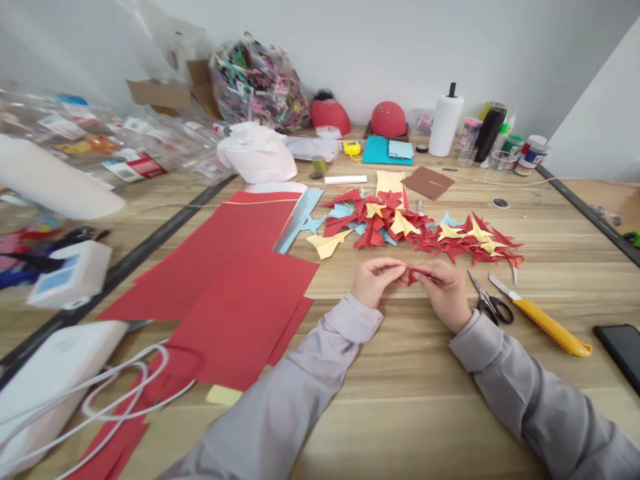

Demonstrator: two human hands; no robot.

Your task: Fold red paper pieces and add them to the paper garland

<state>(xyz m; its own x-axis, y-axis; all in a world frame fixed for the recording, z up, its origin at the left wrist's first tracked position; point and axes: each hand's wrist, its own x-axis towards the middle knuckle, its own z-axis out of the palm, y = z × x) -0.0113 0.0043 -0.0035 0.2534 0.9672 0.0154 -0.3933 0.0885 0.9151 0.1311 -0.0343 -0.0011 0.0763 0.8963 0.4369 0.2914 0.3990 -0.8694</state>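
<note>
Left hand: grip clamped on red paper piece
Right hand: grip clamped on same piece
Location, red paper piece: over counter, well apart from far edge

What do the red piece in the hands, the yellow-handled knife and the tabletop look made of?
Red piece: likely paper, matte; thin, no shine.
Knife handle: probably molded plastic; solid yellow, ridged.
Blade: seems metal; smooth, grey.
Tabletop: satin wood or wood-look laminate; grain shows, can't tell which.
</note>
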